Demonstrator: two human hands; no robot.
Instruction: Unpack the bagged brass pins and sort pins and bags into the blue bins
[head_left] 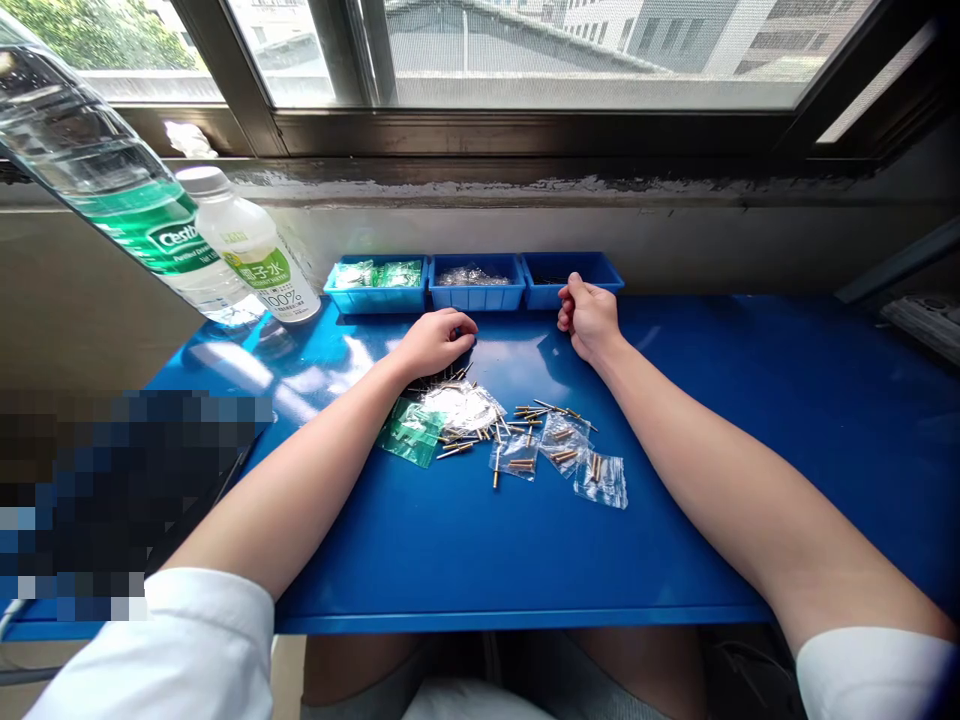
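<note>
My left hand [441, 341] rests palm down on the blue table, fingers loosely bent and thumb a little apart; nothing shows in it. By its wrist lies a pile of thin silver-and-gold metal pins [459, 440], with a shiny clear plastic bag [465, 405] and a green plastic bag [412, 432]. My right hand [590, 318] is closed, thumb against the curled fingers, in front of the right blue bin [604, 270]. Whatever it may hold is hidden. Small clear bags with copper-coloured pins inside [600, 478] lie between my forearms.
A middle blue bin [477, 296] holds clear packets, and a left blue bin [379, 298] holds green ones. Left of them stand a white-capped bottle [259, 250] and a large water bottle [142, 190]. A blurred dark object [150, 480] is at the left edge. A window frame [525, 135] runs behind.
</note>
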